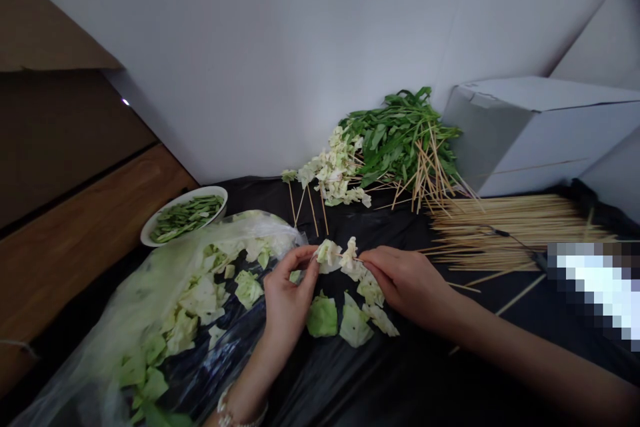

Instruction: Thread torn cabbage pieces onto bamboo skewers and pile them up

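Note:
Between my two hands a thin wooden skewer carries cabbage pieces (329, 253). My left hand (291, 287) is closed, thumb and fingers pinching at the left cabbage piece. My right hand (400, 277) grips the skewer beside another crumpled cabbage piece (352, 259). Just below, loose cabbage leaves (356, 321) lie on the black plastic sheet (320, 387). To the left, a clear plastic bag (135, 293) lies open with more cut cabbage (203, 297) in and around its mouth.
A white bowl (145, 235) of cut green vegetables stands at the left. Behind my hands lie cabbage skewers (335, 170) and skewered leafy greens (390, 133). Bare wooden skewers (520, 227) are piled at the right, before a white box (560, 127). A white wall (280, 47) rises behind.

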Motion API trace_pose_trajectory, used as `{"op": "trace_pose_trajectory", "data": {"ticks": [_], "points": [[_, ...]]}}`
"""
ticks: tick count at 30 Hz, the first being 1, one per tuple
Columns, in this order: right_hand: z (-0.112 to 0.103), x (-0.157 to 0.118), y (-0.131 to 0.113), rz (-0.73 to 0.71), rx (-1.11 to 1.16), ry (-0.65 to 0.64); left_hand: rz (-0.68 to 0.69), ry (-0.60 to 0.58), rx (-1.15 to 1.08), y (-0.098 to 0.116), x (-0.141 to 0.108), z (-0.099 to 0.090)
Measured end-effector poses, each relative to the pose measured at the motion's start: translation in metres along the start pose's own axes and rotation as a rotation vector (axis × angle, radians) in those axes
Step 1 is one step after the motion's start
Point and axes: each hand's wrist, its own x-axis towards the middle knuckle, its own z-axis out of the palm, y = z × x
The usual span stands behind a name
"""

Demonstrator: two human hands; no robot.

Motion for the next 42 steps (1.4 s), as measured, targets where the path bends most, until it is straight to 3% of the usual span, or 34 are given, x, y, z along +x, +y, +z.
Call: {"op": "trace_pose_trajectory", "data": {"ticks": [5,11,14,20,31,34,36,42], "points": [[-0.003,0.002,0.011,0.031,-0.015,0.087,-0.009,0.006,-0.05,-0.004,0.001,-0.002],[-0.004,0.003,0.018,0.04,-0.039,0.135,0.329,-0.287,0.517,-0.021,0.002,0.002],[-0.004,0.003,0.017,0.03,-0.069,0.134,0.374,-0.35,0.702,-0.031,-0.001,0.006],[-0.002,0.003,0.016,0.032,-0.054,0.139,0.386,-0.331,0.82,-0.032,0.001,0.005],[0.0,0.002,0.016,0.03,-0.015,0.144,0.469,-0.263,0.828,-0.036,0.003,0.002],[-0.001,0.002,0.015,0.033,-0.014,0.142,0.424,-0.228,0.702,-0.032,0.005,0.001],[-0.002,0.002,0.015,0.031,-0.012,0.143,0.326,-0.181,0.528,-0.028,0.006,0.0],[-0.005,0.002,0.012,0.013,0.006,0.156,-0.263,-0.049,-0.233,-0.02,0.013,-0.002]]}}
